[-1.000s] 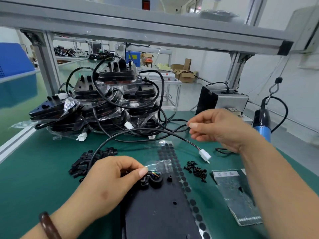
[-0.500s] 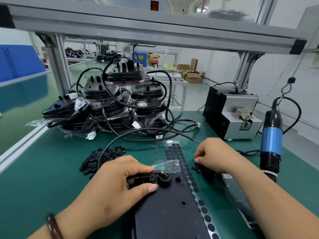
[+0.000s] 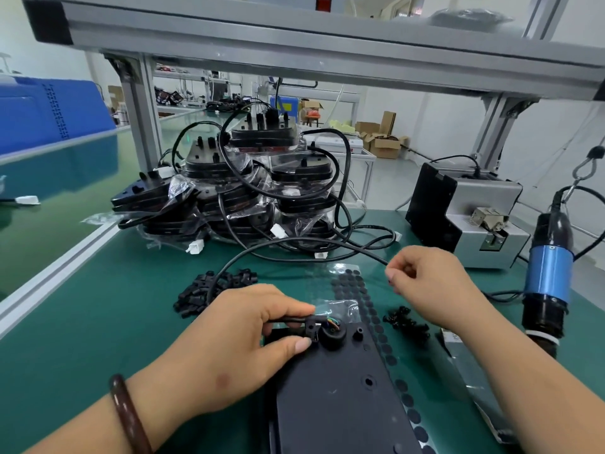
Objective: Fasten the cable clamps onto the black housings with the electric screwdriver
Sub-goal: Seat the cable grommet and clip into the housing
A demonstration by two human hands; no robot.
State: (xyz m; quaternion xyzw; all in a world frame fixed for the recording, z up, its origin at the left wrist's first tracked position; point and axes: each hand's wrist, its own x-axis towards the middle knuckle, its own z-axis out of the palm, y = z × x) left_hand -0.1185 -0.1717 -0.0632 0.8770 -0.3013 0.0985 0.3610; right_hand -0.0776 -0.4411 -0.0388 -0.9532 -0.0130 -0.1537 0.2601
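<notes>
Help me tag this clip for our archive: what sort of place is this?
Probably a factory assembly workstation: a pile of black housings with cables, a hanging electric screwdriver, and an aluminium-framed bench with green mat.

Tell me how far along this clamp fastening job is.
Done: the cable clamp sits on the black housing, pinched in place by the left hand. In hand: the right hand pinches something tiny, likely a screw, near the screw pile. Left: driving it; the electric screwdriver hangs untouched. Whether the stacked housings behind are finished, I cannot tell.
</notes>
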